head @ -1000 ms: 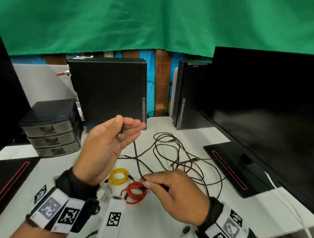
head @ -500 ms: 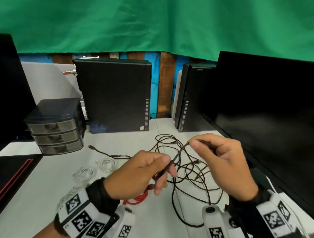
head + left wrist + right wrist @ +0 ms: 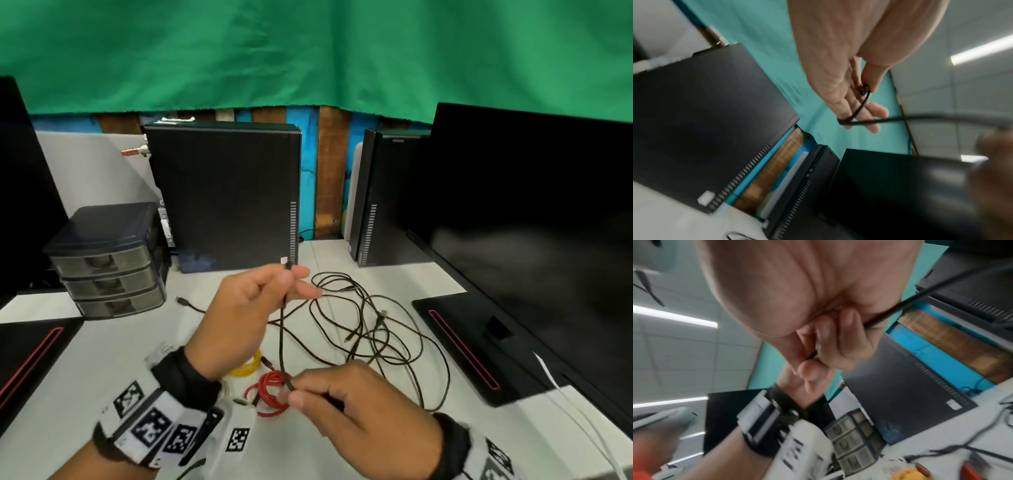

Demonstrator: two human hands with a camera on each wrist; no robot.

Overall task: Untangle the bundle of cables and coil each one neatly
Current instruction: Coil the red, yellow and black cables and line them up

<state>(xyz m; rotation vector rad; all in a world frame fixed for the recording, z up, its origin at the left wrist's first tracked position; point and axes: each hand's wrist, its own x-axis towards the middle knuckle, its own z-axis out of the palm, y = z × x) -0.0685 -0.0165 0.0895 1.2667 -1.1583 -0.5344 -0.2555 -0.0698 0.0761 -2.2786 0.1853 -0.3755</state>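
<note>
A thin black cable (image 3: pixel 281 339) runs taut and nearly upright between my two hands above the white desk (image 3: pixel 85 370). My left hand (image 3: pixel 270 291) is raised and pinches the cable's plug end between thumb and forefinger, other fingers extended; the left wrist view shows the black cable (image 3: pixel 861 107) looped across its fingers (image 3: pixel 875 112). My right hand (image 3: pixel 298 394) is lower and nearer, pinching the same cable (image 3: pixel 900 308) in curled fingers. A loose tangle of black cables (image 3: pixel 370 325) lies on the desk behind them. A coiled red cable (image 3: pixel 270 394) and a coiled yellow cable (image 3: pixel 246 366) lie under my hands.
A black computer tower (image 3: pixel 226 198) stands at the back, a second tower (image 3: pixel 376 198) to its right. A large monitor (image 3: pixel 531 222) fills the right side. A grey drawer unit (image 3: pixel 109 260) sits at the left. A white cable (image 3: pixel 575 411) trails at the right edge.
Half a second ago both hands held the cable level at mid-height. Now the left hand has risen with the plug end and the right has dropped toward me, stretching the cable upright.
</note>
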